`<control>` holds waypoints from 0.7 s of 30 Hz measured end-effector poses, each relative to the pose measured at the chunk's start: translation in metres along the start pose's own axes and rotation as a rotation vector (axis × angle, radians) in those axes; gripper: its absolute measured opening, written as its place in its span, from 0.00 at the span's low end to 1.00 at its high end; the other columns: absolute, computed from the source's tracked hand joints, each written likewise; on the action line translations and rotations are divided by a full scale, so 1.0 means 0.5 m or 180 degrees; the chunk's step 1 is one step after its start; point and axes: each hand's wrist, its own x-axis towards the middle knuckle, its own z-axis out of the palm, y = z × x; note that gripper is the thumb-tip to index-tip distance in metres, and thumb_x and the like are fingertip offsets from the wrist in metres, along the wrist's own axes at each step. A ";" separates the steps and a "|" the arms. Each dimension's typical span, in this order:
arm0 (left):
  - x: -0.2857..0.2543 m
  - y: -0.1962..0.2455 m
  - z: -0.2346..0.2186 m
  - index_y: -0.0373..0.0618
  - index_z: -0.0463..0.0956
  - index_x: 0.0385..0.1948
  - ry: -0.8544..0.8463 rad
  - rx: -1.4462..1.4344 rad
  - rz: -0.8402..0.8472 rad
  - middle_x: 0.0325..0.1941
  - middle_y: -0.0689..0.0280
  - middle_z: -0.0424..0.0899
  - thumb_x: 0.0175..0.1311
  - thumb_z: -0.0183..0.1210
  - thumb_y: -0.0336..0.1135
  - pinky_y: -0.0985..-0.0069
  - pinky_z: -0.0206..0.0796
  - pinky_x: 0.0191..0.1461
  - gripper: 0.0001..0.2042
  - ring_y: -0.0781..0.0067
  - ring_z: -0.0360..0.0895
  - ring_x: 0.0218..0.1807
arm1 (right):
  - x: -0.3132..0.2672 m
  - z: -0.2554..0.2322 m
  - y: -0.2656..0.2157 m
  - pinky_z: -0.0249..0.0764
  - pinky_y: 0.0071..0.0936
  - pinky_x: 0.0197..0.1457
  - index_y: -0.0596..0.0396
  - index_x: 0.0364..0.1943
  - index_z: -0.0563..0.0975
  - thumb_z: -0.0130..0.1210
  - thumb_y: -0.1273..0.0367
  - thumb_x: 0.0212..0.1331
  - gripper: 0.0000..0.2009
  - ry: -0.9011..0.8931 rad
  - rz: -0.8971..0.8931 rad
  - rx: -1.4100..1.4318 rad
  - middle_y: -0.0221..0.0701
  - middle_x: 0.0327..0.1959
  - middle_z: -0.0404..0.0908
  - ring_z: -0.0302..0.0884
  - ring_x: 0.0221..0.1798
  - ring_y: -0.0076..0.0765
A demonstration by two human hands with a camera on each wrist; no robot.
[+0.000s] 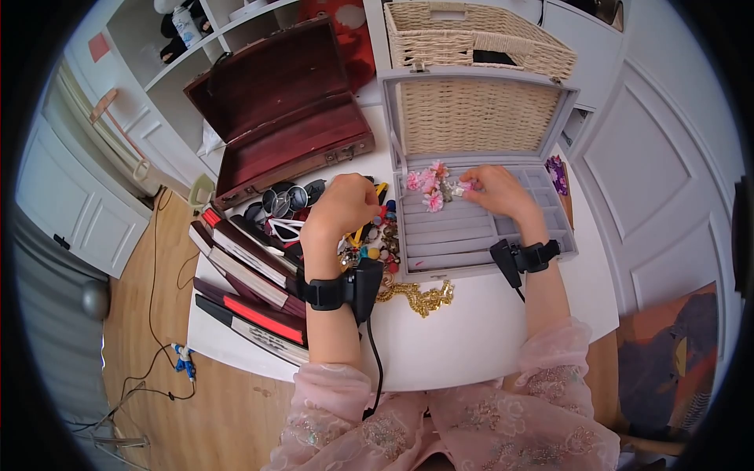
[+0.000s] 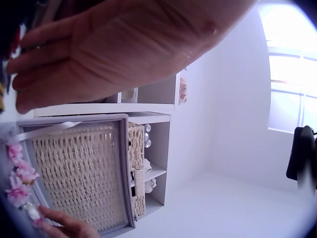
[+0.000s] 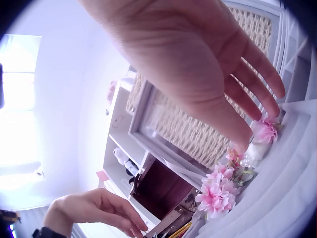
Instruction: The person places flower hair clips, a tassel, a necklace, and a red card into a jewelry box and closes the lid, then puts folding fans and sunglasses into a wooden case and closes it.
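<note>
A string of pink and white artificial flowers (image 1: 428,182) lies across the upper left slots of a grey jewelry box (image 1: 448,235) with its lid raised. My right hand (image 1: 501,192) is at its right end; thumb and fingertips pinch a pink-and-white blossom (image 3: 266,130). My left hand (image 1: 343,206) hovers over a pile of beads and jewelry (image 1: 381,239) left of the box, fingers loosely bent, holding nothing visible. Sunglasses (image 1: 287,202) lie just left of that hand. In the left wrist view, the left palm (image 2: 114,47) fills the top.
A dark red case (image 1: 290,129) stands open at the back left. Books (image 1: 251,271) lie along the table's left side. A gold chain (image 1: 420,298) lies before the box. Behind the raised lid is a wicker basket (image 1: 471,35). A purple patterned item (image 1: 557,174) sits right of the box.
</note>
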 end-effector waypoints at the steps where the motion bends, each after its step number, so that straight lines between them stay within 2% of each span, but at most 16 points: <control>1: 0.004 -0.003 0.005 0.38 0.81 0.27 -0.0024 0.0070 0.0067 0.27 0.54 0.82 0.45 0.62 0.29 0.70 0.71 0.39 0.08 0.60 0.80 0.33 | -0.002 -0.005 -0.004 0.73 0.33 0.46 0.59 0.43 0.78 0.60 0.68 0.48 0.16 -0.0034 0.0056 0.0001 0.44 0.39 0.80 0.79 0.42 0.42; 2: 0.008 -0.006 0.011 0.38 0.82 0.27 -0.0046 0.0139 0.0136 0.26 0.56 0.83 0.44 0.61 0.28 0.72 0.72 0.39 0.07 0.63 0.81 0.31 | -0.005 -0.009 -0.008 0.73 0.33 0.46 0.59 0.43 0.78 0.60 0.68 0.48 0.16 -0.0029 0.0058 -0.0001 0.44 0.39 0.80 0.79 0.42 0.42; 6: 0.033 -0.019 0.040 0.40 0.82 0.27 -0.0347 0.0213 0.0185 0.27 0.56 0.83 0.43 0.61 0.28 0.72 0.72 0.39 0.08 0.63 0.81 0.32 | -0.007 -0.016 -0.005 0.73 0.34 0.45 0.57 0.42 0.79 0.60 0.66 0.48 0.16 0.0067 0.0125 -0.0119 0.44 0.36 0.81 0.79 0.40 0.41; 8: 0.041 -0.021 0.061 0.40 0.82 0.27 -0.0275 0.0326 -0.0082 0.29 0.54 0.83 0.42 0.60 0.27 0.70 0.72 0.41 0.08 0.59 0.80 0.33 | -0.007 -0.017 -0.005 0.73 0.34 0.44 0.57 0.42 0.79 0.60 0.66 0.48 0.16 0.0081 0.0099 -0.0101 0.44 0.35 0.81 0.79 0.38 0.41; 14: 0.064 -0.019 0.105 0.38 0.81 0.27 -0.0030 0.1013 -0.0291 0.34 0.50 0.81 0.42 0.58 0.24 0.64 0.71 0.45 0.08 0.52 0.79 0.40 | -0.008 -0.016 0.000 0.73 0.34 0.42 0.57 0.42 0.79 0.60 0.65 0.48 0.16 0.0187 0.0113 -0.0122 0.43 0.33 0.81 0.79 0.35 0.41; 17: 0.063 -0.007 0.113 0.36 0.80 0.28 0.0157 0.1312 -0.0232 0.34 0.49 0.81 0.42 0.58 0.24 0.64 0.72 0.44 0.08 0.52 0.79 0.41 | -0.007 -0.017 -0.002 0.73 0.34 0.42 0.57 0.42 0.79 0.60 0.65 0.48 0.16 0.0168 0.0141 -0.0163 0.43 0.33 0.81 0.79 0.35 0.41; 21: 0.063 -0.002 0.114 0.35 0.79 0.28 0.0118 0.1407 -0.0342 0.34 0.49 0.81 0.42 0.59 0.25 0.64 0.73 0.44 0.09 0.52 0.80 0.41 | -0.010 -0.021 -0.005 0.72 0.34 0.41 0.56 0.42 0.79 0.60 0.64 0.48 0.16 0.0158 0.0132 -0.0169 0.43 0.31 0.81 0.78 0.34 0.41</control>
